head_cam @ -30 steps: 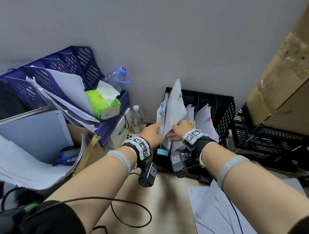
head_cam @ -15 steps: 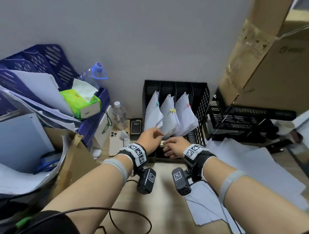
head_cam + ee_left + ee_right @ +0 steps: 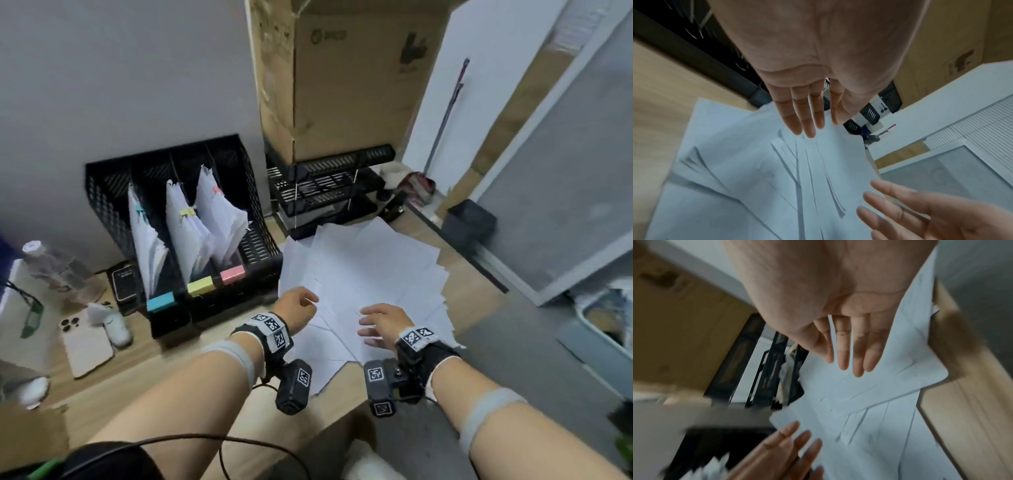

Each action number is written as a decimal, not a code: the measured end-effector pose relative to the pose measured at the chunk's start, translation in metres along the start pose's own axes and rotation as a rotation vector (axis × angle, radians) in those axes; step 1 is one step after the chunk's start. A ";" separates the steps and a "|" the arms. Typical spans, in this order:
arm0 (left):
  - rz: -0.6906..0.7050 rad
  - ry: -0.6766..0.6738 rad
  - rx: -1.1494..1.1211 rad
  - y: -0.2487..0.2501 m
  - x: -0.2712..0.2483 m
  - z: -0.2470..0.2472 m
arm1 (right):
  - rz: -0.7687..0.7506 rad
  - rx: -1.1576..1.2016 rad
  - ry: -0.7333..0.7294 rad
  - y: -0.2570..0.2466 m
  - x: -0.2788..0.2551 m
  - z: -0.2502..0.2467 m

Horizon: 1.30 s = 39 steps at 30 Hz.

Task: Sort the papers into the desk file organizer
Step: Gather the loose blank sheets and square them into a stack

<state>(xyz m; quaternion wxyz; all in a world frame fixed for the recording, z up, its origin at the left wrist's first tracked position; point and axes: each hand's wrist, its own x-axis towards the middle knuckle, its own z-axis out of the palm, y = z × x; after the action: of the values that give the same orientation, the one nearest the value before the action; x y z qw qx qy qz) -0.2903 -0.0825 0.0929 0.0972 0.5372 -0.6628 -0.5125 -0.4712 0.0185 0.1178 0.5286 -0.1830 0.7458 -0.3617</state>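
Observation:
A black mesh file organizer (image 3: pixel 102 202) stands against the wall, with three clipped paper bundles (image 3: pixel 186 233) upright in its slots, each behind a blue, yellow or pink front tag. To its right a loose spread of white sheets (image 3: pixel 370 270) (image 3: pixel 777 178) (image 3: pixel 869 402) lies on the wooden desk. My left hand (image 3: pixel 301 303) (image 3: pixel 807 116) hovers over the near left part of the spread, fingers straight, holding nothing. My right hand (image 3: pixel 380 320) (image 3: pixel 849 353) is beside it above the sheets, fingers extended and empty.
A large cardboard box (image 3: pixel 339 75) sits on a black wire tray rack (image 3: pixel 325 185) right of the organizer. Phones (image 3: pixel 85 342), a white mouse (image 3: pixel 116 329) and a water bottle (image 3: pixel 51 263) lie to the left. The desk edge (image 3: pixel 342 418) drops to grey floor at right.
Both hands left the organizer's bundles and moved right and toward me, over the loose sheets. The head view swung right, so the blue trays dropped out of view.

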 end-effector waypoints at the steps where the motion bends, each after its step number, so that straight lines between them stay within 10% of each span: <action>1: -0.005 -0.009 0.020 0.002 0.007 0.009 | 0.019 0.054 0.031 0.005 0.004 -0.014; 16: -0.144 0.049 0.455 0.043 0.105 0.082 | 0.437 0.300 0.158 0.040 0.108 -0.132; 27: -0.178 0.185 0.792 0.044 0.166 0.079 | 0.291 0.260 0.167 0.032 0.147 -0.119; 39: -0.157 0.006 0.907 0.050 0.176 0.075 | 0.274 0.084 0.304 0.004 0.174 -0.101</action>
<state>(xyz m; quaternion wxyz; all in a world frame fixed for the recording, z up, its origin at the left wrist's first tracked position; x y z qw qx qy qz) -0.4424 -0.1875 0.0237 -0.1849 0.5754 -0.7772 -0.1750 -0.6292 -0.0575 0.0185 0.4617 -0.0010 0.8191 -0.3405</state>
